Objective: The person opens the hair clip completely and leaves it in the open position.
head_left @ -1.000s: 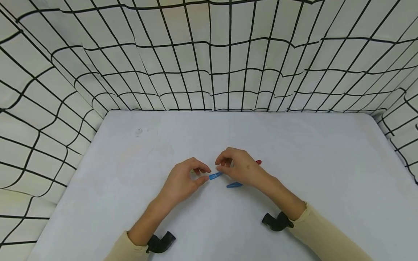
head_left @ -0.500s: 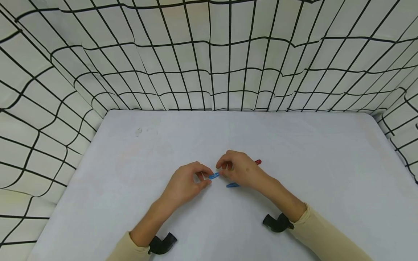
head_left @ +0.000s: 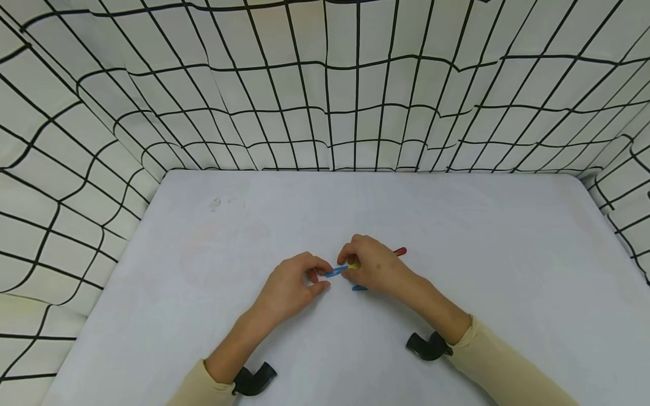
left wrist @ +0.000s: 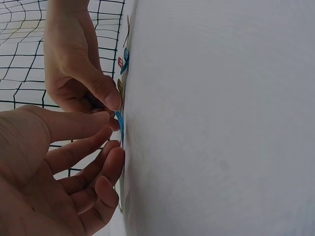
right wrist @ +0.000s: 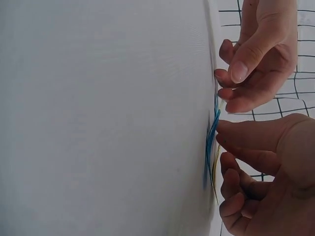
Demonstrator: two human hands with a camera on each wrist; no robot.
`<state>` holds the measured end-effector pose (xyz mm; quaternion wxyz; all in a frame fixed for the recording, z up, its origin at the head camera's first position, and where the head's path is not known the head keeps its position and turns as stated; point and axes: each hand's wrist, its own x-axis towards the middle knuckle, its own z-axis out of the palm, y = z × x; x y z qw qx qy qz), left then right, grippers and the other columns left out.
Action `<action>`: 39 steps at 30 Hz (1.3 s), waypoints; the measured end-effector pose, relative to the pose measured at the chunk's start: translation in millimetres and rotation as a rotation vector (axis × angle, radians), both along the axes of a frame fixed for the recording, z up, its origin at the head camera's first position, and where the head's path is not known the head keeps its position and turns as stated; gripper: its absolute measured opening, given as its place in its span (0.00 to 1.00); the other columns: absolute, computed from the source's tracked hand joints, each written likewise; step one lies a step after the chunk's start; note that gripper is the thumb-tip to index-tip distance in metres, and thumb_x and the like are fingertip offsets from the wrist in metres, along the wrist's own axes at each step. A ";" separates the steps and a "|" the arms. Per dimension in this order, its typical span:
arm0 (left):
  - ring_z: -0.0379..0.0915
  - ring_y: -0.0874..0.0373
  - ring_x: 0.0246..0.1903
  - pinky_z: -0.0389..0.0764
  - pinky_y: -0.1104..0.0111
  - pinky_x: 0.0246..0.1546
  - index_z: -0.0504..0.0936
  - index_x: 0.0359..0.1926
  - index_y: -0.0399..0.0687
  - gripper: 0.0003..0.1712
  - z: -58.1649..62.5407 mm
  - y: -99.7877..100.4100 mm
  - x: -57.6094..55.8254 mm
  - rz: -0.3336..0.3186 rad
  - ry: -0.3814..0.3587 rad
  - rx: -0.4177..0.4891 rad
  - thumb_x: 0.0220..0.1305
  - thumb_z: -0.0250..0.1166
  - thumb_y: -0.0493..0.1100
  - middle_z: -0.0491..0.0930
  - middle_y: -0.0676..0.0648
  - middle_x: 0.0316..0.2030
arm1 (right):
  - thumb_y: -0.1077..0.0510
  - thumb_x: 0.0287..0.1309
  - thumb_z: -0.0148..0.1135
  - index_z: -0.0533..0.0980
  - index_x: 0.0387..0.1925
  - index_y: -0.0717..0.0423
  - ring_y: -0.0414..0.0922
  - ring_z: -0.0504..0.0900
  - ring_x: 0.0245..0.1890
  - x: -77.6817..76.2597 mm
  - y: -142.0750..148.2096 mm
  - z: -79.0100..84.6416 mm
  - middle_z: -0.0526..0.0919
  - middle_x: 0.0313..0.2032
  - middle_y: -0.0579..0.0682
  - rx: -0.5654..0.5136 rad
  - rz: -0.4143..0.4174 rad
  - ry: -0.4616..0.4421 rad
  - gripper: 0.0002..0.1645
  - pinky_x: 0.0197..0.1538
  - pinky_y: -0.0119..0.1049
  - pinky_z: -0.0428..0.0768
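**A:** ok what's going on in the middle of the head view? Both hands are bunched up just below centre of the frame.

**B:** yeah, they meet over a blue clip (head_left: pixel 335 272) lying on the white worktop (head_left: pixel 213 293). Left hand (head_left: pixel 290 285) has thumb and forefinger curled in and pinching the clip's left end. Right hand (head_left: pixel 374 265) is curled over the other end, fingertips down on it, and there's a bit of yellow (head_left: pixel 352 265) right under those fingers. Can't tell if that's a separate clip or part of the same one.

**A:** the wrist views help at all?

**B:** a little. Left wrist view shows the blue clip (left wrist: pixel 119 121) squeezed between the left thumb tip and the worktop edge-on, with the right hand's thumb (left wrist: pixel 106 93) just above it. Right wrist view has the blue strip (right wrist: pixel 211 140) flat against the surface with a thin yellow one (right wrist: pixel 215 167) beside it, right hand fingers (right wrist: pixel 246 132) touching both.

**A:** anything else lying around?

**B:** second blue clip (head_left: pixel 358 288) just below the right hand, partly hidden by it, and a red one (head_left: pixel 400 251) poking out on that hand's right side. Black-grid cloth (head_left: pixel 325 84) fills the top of the frame.
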<state>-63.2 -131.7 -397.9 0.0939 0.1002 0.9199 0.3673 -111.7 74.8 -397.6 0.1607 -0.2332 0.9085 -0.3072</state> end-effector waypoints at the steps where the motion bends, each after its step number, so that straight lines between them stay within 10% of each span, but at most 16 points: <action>1: 0.77 0.64 0.36 0.76 0.71 0.38 0.89 0.46 0.53 0.13 0.0 0.0 -0.2 0.000 0.003 0.000 0.61 0.75 0.36 0.85 0.55 0.38 | 0.60 0.59 0.75 0.87 0.42 0.52 0.41 0.76 0.38 -0.2 -0.4 0.1 0.80 0.36 0.46 0.005 0.001 0.004 0.09 0.44 0.33 0.78; 39: 0.78 0.63 0.34 0.77 0.70 0.39 0.91 0.40 0.52 0.08 1.4 0.9 -1.8 0.093 0.102 0.055 0.61 0.75 0.35 0.87 0.55 0.32 | 0.63 0.63 0.71 0.85 0.38 0.50 0.38 0.76 0.32 4.0 -0.6 5.9 0.83 0.33 0.42 -0.142 -0.002 -0.008 0.04 0.35 0.27 0.75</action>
